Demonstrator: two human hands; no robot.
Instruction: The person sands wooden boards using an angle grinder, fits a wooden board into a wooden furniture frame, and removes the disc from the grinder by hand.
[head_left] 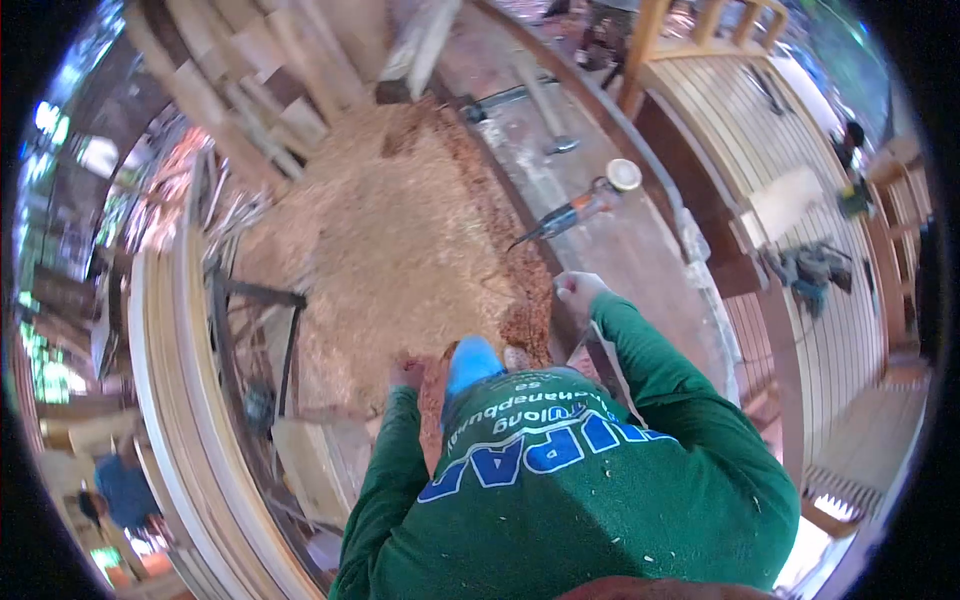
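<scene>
My left hand [408,370] hangs low in front of me over the sawdust-covered ground, smeared by motion, so its fingers cannot be made out. Beside the near edge of the workbench [640,245] is my right hand [577,289], its fingers curled in; whatever they hold, if anything, is hidden. A pale, thin strip [606,352] shows just below that wrist. On the bench near my right hand lies a power tool with an orange and grey body [572,213], with a round whitish lid or disc [623,175] at its end. Farther along the bench rests a hammer [548,115].
Long curved boards [190,400] stand along my left, and planks [270,80] lean ahead. Sawdust [390,240] covers the ground. A slatted wooden piece [765,130] stands at right, bearing a dark power tool [815,272]. A person in blue [125,490] is at far left.
</scene>
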